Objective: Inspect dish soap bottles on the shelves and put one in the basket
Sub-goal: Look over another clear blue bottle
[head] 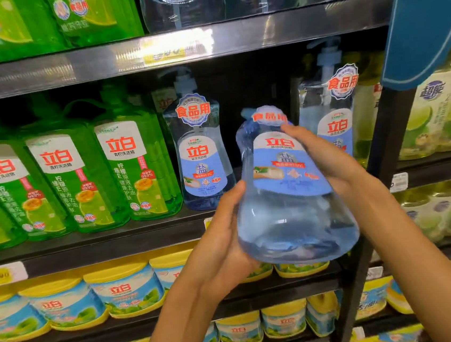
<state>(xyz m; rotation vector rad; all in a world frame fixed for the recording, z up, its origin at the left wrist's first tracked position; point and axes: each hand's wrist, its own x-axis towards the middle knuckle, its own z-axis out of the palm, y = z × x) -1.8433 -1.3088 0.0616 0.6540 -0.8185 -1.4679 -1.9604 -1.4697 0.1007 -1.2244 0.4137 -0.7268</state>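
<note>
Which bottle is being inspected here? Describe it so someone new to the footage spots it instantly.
Find the middle shelf with green bottles on the left and upright blue pump bottles on the right. In front of it, the clear blue bottle is the only one off the shelf, tilted, held between the left hand and right hand.

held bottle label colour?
Light blue with a white top and red logo on the held bottle; head view.

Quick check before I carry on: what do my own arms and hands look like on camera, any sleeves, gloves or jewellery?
Both forearms are bare, with no sleeves in view. The left hand and right hand wear no gloves, and no rings, watch or bracelets are visible.
</note>
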